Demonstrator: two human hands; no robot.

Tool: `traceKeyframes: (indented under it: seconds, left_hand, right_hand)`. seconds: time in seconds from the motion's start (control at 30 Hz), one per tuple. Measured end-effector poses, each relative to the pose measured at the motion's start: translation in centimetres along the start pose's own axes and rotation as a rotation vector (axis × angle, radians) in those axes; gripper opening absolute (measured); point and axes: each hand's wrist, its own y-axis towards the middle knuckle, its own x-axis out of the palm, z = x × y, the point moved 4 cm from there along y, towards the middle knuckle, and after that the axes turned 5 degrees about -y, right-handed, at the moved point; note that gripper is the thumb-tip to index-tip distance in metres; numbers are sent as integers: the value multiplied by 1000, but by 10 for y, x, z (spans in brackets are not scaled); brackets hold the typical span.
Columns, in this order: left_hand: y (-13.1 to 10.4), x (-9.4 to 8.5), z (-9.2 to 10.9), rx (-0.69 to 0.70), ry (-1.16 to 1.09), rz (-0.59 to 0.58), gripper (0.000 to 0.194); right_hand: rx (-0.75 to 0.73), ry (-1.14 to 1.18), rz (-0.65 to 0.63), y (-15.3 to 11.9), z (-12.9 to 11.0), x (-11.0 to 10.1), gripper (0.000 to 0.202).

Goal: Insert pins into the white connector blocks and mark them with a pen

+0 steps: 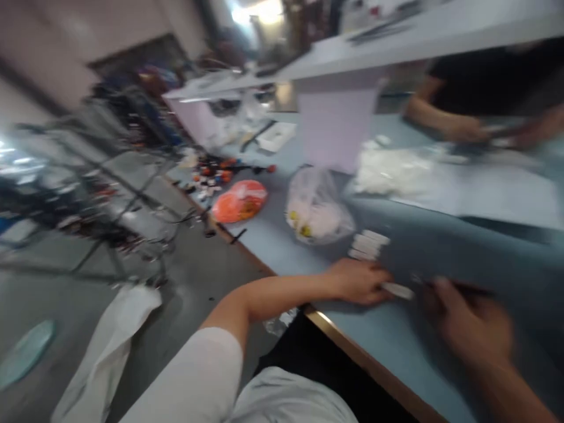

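1. Sacking (121, 335), pale and crumpled, lies on the floor over at left, well apart from the workbench (396, 346).
2. Along the bench we come to a jumble of orange, black and white parts (215, 173), heaped near the brown edge, too blurred to sort.
3. Next up, an orange bag (240, 201), just beside that heap; bagging presumably stops loose contents from scattering.
4. Now a clear plastic bag (319, 208), bulging with something pale, yellow spots low on its side. It sits near the left forearm, within easy reach, I'd judge.
5. Just beside it, small white pieces (369, 244) lie lined up together, probably so they're handy to pick up or count.
6. And here's the left hand (359, 282), resting low over the bench, fingers narrowed on a slim white piece (398, 291). Its free end juts toward the other hand, likely to leave that end exposed.
7. Across the bench, a co-worker's hands (467, 128) are busy behind a pile of white items (392, 170); what they grip, I can't tell.
8. Finally, the right hand (476, 326), badly smeared, curls around what looks like a dark slim tool (478, 289), seemingly pinched for control.
9. Brands, labels, lettering? Nothing readable anywhere.
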Motion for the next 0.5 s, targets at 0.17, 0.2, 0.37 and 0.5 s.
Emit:
traceKeyframes:
  seconds: [0.17,0.2,0.37,0.5]
  left_hand:
    - [20,0,-17,-42,-15,40,36]
    - [24,-2,-18,-41,-18,28,36]
    - [37,-9,-18,28,-16,-24,36]
    - [39,-8,-21,4,-4,-10,40]
  right_hand:
    - [100,393,70,15,-11,17,39]
    - [92,438,81,19,-11,18,39]
    - [71,555,54,24,-13,19,37]
    - [34,539,35,25,-12,20,36]
